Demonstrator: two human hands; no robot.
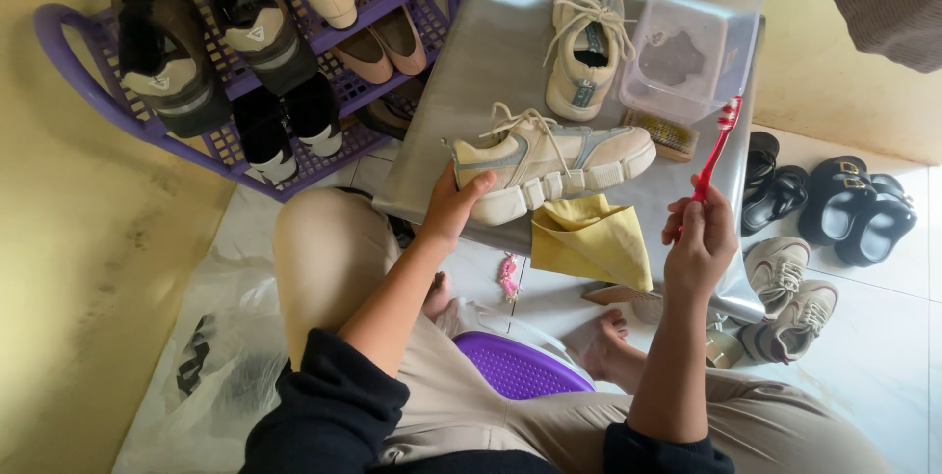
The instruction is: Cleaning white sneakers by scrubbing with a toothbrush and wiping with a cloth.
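Sitting low on a purple stool before a grey metal counter, the person works with both bare hands. The left hand has its grip closed around the heel of a cream sneaker, which lies on its side at the near edge of the counter with the sole facing the person and the laces loose. The right hand is raised at the right, its grip clamped on the handle of a red toothbrush, bristles up and clear of the shoe. Just near of the sneaker a folded yellow cloth lies on the counter. Farther back stands the matching second sneaker, upright, beside a clear plastic tub, with a wooden scrub brush touching the tub's near side. To the far left a purple shoe rack holds several pairs; black sandals sit on the floor at right.
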